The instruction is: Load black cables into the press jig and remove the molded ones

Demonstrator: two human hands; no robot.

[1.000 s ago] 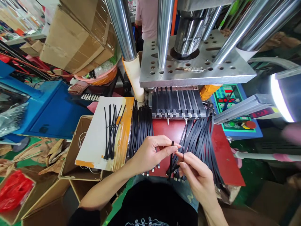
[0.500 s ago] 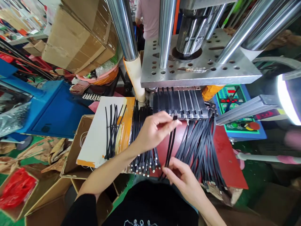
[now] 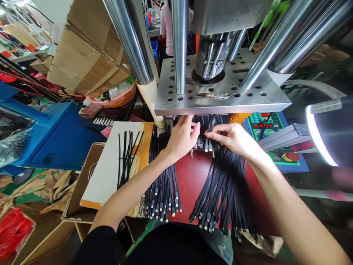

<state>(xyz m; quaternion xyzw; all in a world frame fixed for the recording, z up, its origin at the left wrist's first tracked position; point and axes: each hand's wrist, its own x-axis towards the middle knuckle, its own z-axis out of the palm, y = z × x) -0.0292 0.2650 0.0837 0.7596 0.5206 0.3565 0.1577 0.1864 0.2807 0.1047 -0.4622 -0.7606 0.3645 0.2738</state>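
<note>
My right hand (image 3: 234,138) reaches in from the right with thumb and forefinger pinched on flat black USB cables (image 3: 211,123), just above their metal plugs (image 3: 209,148). These plugs lie at the front edge of a dark metal mould (image 3: 199,141) beneath the press plate. To the left, my left hand (image 3: 183,138) rests over the mould, thumb apart from the bent fingers. Its fingertips are partly hidden under the plate, and I see nothing held in it. Bundles of black USB cables lie on both sides, a left bundle (image 3: 162,195) and a right bundle (image 3: 220,195).
The drilled steel press plate (image 3: 220,107) hangs low over both hands, between steel columns (image 3: 180,48). A white board (image 3: 102,162) with several short black cables stands left. At right are a control panel (image 3: 278,127) and a lit lamp (image 3: 317,136). A person (image 3: 167,31) stands behind.
Both hands have moved forward to the mould, the right one up from the table's front edge. The cables stretched between them have gone from the table front. The view has shifted slightly.
</note>
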